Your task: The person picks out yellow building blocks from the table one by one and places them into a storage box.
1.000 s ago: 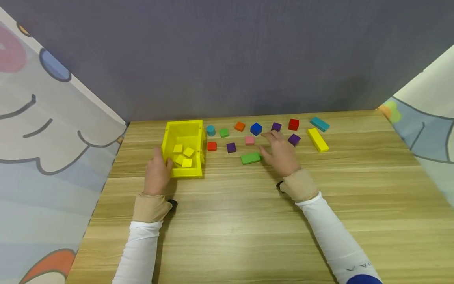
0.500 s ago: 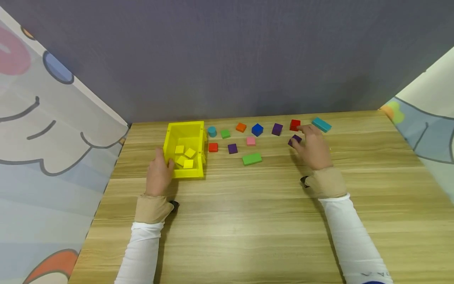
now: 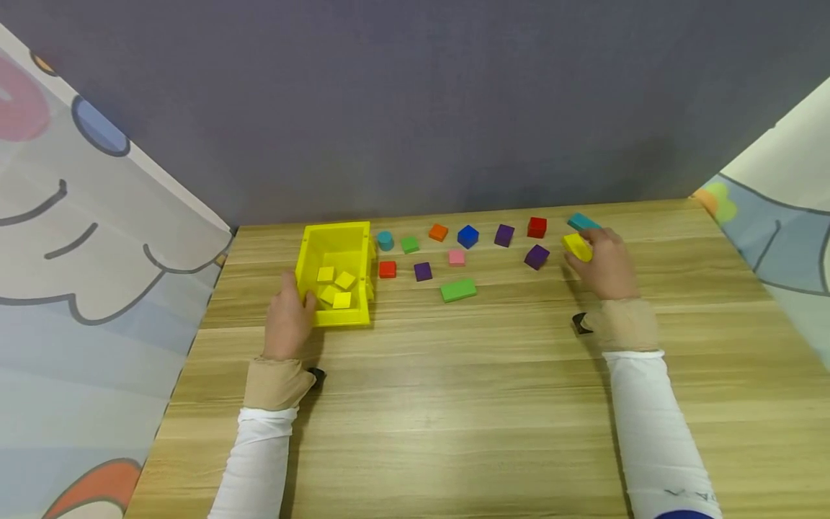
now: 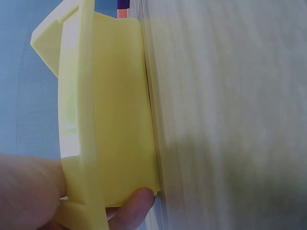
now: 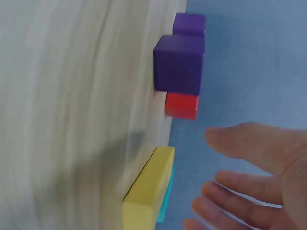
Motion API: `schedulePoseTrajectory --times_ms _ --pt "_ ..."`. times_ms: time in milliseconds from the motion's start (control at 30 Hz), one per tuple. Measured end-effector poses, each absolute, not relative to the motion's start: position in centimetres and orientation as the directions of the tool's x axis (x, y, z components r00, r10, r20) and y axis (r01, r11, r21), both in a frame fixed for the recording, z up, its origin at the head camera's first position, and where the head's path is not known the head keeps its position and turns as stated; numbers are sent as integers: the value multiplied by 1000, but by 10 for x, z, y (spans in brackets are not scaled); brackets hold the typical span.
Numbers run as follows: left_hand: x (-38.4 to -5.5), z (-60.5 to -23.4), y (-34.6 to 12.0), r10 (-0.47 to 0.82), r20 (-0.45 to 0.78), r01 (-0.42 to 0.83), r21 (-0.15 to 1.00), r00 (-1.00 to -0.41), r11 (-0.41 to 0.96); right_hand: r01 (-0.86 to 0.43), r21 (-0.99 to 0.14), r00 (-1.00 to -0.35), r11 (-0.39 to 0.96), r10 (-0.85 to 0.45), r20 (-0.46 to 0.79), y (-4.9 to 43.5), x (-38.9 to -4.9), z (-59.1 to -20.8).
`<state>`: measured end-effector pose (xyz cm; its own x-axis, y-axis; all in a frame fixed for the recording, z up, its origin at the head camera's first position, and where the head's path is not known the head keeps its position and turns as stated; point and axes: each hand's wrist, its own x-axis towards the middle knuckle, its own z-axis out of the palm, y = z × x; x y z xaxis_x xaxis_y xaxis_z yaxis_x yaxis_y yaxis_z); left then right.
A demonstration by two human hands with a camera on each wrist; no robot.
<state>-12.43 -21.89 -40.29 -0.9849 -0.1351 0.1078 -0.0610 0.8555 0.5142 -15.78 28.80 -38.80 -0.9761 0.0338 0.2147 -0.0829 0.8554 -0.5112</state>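
Note:
At the left of the head view, my left hand [image 3: 286, 318] grips the near-left wall of a yellow plastic bin [image 3: 332, 317]. Its thumb and fingertips show on the bin wall [image 4: 120, 105] in the left wrist view. Several yellow blocks [image 3: 342, 299] lie in the bin. On the right, my right hand [image 3: 608, 265] is over a long yellow block [image 3: 576, 246], part of which it hides. From the right wrist, the thumb and spread fingers stand apart from the yellow block [image 5: 150, 187]. A turquoise block [image 3: 583, 220] lies just behind it.
Between bin and right hand lie loose blocks: a blue cylinder [image 3: 385, 241], red block [image 3: 387, 269], green bar [image 3: 458, 290], blue cube [image 3: 468, 236], pink block [image 3: 457, 258], purple cube [image 3: 537, 257] and others. A grey partition [image 3: 454, 108] stands along the table's back edge.
My right hand has moved right from near the green bar, past the purple and red cubes, to the long yellow block. My left hand stays on the bin.

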Motion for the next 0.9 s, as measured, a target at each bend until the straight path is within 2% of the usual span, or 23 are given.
schedulePoseTrajectory --times_ms 200,567,900 --pt "-124 -403 -219 -132 124 -51 510 -983 859 -12 -479 -994 878 44 105 298 -159 -393" --pt "-124 -404 -219 -129 126 -47 513 -984 857 33 -425 -999 904 39 7 305 -158 -397" --pt "-125 -403 -220 -133 95 -66 512 -987 857 67 -425 -998 903 66 -17 304 -157 -398"
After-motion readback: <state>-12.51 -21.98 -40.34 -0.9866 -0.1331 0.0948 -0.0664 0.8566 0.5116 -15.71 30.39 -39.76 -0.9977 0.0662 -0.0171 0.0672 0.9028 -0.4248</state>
